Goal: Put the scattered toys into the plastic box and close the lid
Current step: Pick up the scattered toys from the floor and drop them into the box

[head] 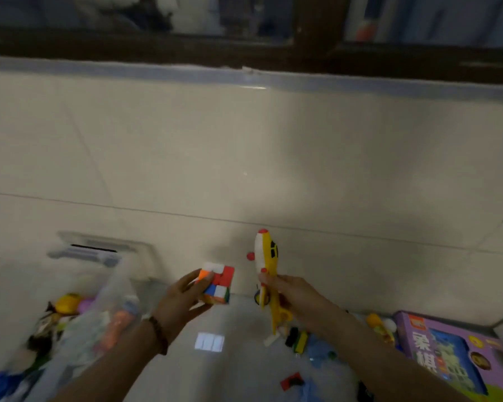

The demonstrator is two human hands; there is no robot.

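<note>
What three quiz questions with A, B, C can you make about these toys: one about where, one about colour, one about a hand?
1. Where does the purple game box lie in the picture? A top left B middle C bottom right
2. What colour is most of the toy plane? A yellow B blue C green
3. What is the left hand doing? A hanging empty B gripping the puzzle cube C waving

Answers: 1 C, it sits at the lower right edge. 2 A, its body is yellow with white and red bits. 3 B, its fingers curl round the cube.
</note>
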